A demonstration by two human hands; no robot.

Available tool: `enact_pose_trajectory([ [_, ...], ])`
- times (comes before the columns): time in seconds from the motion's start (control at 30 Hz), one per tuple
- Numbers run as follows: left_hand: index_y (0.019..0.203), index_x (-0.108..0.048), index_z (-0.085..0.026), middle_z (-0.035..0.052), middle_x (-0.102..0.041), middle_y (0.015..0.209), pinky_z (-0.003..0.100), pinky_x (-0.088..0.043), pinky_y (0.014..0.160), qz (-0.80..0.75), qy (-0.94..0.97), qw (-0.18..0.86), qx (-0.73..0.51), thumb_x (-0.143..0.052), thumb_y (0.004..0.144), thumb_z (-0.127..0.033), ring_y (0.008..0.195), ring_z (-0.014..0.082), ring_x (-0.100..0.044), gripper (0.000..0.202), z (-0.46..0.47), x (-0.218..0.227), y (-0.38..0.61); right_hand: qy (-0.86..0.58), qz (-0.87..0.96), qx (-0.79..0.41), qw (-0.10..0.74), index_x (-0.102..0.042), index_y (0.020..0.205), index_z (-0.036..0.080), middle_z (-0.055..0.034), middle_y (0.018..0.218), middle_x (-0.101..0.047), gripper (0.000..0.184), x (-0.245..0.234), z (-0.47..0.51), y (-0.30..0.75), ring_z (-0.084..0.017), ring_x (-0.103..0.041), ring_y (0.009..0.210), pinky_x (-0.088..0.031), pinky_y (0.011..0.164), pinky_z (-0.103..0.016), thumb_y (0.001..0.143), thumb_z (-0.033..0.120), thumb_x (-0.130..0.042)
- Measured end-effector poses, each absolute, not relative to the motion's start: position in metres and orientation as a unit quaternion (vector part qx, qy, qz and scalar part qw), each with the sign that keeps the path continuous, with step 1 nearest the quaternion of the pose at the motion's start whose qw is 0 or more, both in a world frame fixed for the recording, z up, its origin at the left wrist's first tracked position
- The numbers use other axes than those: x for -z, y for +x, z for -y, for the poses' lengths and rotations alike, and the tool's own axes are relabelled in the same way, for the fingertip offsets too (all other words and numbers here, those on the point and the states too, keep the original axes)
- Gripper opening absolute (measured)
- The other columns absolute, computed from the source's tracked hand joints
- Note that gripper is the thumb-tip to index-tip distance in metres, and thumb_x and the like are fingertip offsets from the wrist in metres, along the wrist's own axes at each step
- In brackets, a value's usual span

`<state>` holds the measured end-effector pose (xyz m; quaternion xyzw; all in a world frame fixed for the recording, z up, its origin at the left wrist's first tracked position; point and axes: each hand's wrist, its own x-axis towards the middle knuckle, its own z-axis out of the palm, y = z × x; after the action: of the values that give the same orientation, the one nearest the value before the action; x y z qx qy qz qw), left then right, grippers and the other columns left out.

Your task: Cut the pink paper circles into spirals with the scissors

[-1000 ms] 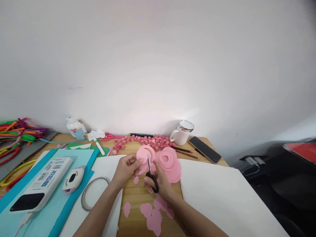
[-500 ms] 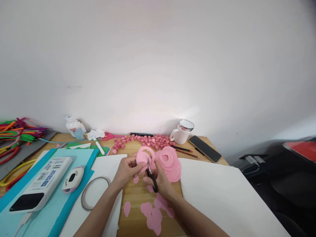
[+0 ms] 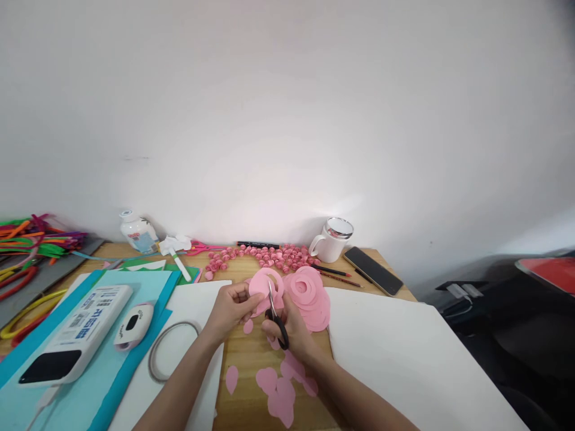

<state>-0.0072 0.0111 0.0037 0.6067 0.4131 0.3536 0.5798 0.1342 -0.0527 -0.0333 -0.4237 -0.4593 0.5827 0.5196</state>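
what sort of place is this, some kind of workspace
Probably a craft table against a wall: black-handled scissors in the right hand, pink paper in the left hand, and many small pink pieces behind them. Home or workshop, I can't tell.

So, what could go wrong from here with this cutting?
The scissors in the right hand sit close to the left hand holding the pink paper, so a slip might nick it. The paper's narrow outer strip could tear. The right forearm might brush aside the loose pink cut-outs beside it.
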Motion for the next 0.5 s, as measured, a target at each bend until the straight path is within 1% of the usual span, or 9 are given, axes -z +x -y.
enact_pose_trajectory([
  [0.13,0.05,-0.049,-0.015,-0.0058,-0.047,0.039,0.018,-0.023,0.037,-0.413,0.604,0.581,-0.356,-0.069,0.068,-0.039,0.034,0.0048,-0.035,0.035,-0.0105,-0.0042,-0.007,-0.422,0.464,-0.582,0.517,-0.031,0.102,0.023,0.0126,0.053,-0.046,0.052,0.0337,0.0525,0.1345,-0.006,-0.036,0.036,-0.028,0.035,-0.017,0.07,0.036,-0.07],
  [0.27,0.049,-0.05,-0.015,-0.006,-0.048,0.039,0.018,-0.024,0.036,-0.416,0.601,0.581,-0.358,-0.07,0.067,-0.037,0.033,0.0045,-0.035,0.034,-0.01,-0.0068,-0.0074,-0.422,0.463,-0.583,0.517,-0.032,0.099,0.023,0.0129,0.051,-0.047,0.048,0.0308,0.0523,0.1338,-0.005,-0.034,0.036,-0.027,0.034,-0.016,0.071,0.035,-0.069],
  [0.5,0.049,-0.049,-0.016,-0.0066,-0.046,0.038,0.017,-0.023,0.034,-0.414,0.589,0.591,-0.364,-0.07,0.066,-0.036,0.033,0.0039,-0.033,0.034,-0.0092,-0.013,-0.0076,-0.418,0.465,-0.583,0.519,-0.033,0.102,0.023,0.0133,0.048,-0.047,0.046,0.0322,0.0521,0.1336,-0.006,-0.035,0.033,-0.027,0.033,-0.016,0.072,0.031,-0.067],
])
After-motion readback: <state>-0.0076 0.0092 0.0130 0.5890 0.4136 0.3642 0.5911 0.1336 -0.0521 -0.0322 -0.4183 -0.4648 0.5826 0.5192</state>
